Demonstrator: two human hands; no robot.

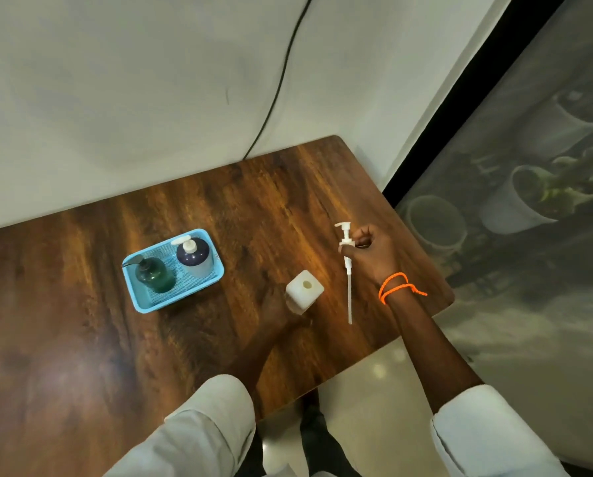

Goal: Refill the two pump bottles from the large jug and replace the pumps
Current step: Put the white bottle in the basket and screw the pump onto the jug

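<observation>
A white square bottle (304, 291) with an open neck stands on the wooden table (81, 339). My left hand (281, 306) grips its near side. To its right, my right hand (370, 251) holds a white pump (346, 246) by its collar, with the long dip tube (349, 297) hanging down over the table, clear of the bottle. In a blue basket (215, 270) at the left stand a green pump bottle (153, 273) and a dark-topped pump bottle (194, 254), both with pumps on. No large jug is in view.
A black cable (277, 87) runs down the white wall behind the table. The table's right edge (425, 318) lies close to my right forearm. Beyond it is a dark screen with plant pots (522, 197) behind.
</observation>
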